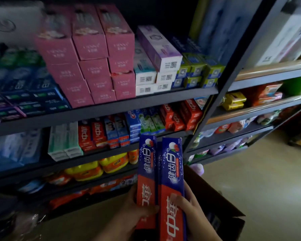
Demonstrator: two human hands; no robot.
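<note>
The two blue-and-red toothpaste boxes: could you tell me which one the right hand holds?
The right box, beside the cardboard carton: the right hand grips its red half, thumb on the front. The left hand holds the left box.

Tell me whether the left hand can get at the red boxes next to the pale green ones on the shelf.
Probably not to take one: the left hand grips a blue-and-red toothpaste box. The way to the red boxes looks free otherwise.
</note>
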